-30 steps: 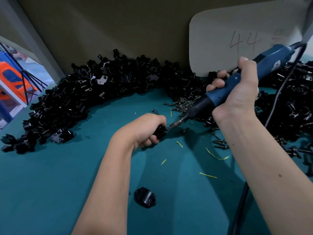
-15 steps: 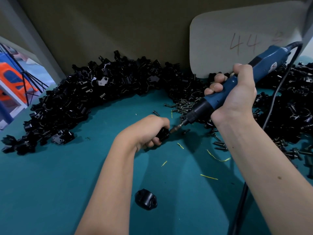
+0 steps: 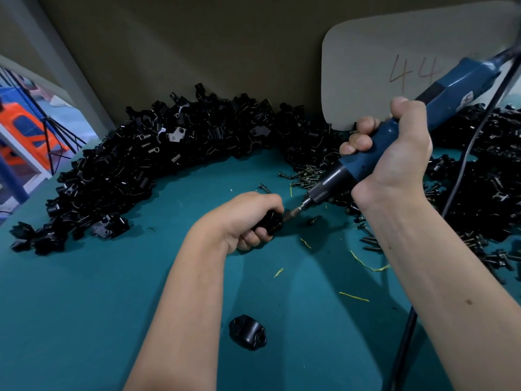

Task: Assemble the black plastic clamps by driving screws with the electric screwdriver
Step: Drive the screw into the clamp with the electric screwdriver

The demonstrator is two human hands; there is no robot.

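gripping clamp in l hand, r hand aiming screwdriver at it.

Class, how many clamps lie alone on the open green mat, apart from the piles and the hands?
1: a lone clamp lies near the front edge, between the forearms. Others may be hidden in the piles.

Teal work surface. Dull olive-brown back panel rises behind it. Grey upright post at left. Beyond the post, a brighter opening with an orange object and a blue frame. Lighting dim, shadows soft.
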